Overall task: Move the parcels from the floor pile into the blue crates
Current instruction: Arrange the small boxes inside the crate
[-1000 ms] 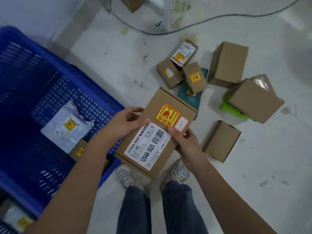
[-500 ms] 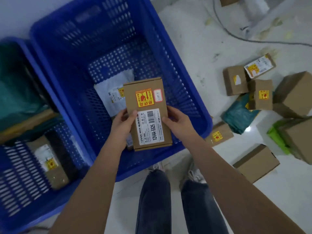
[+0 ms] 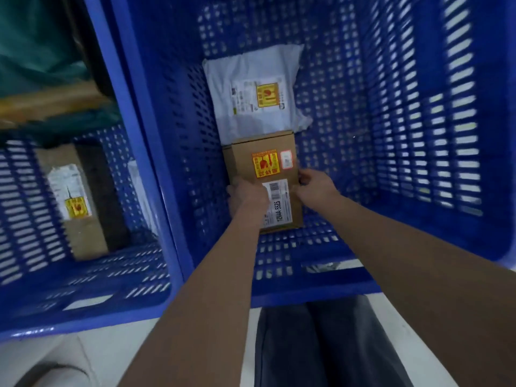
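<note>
Pale floor (image 3: pixel 117 356) shows only along the near edge, under two blue perforated crates set side by side. Inside the right crate (image 3: pixel 418 135) a cardboard box (image 3: pixel 268 152) with a yellow sticker sits low near the bottom, touching a white mailer bag (image 3: pixel 251 88) beyond it. The left hand (image 3: pixel 245 192) and right hand (image 3: pixel 314 185) grasp the box by its two sides. The left crate (image 3: pixel 83 289) holds another labelled box (image 3: pixel 83 238).
</note>
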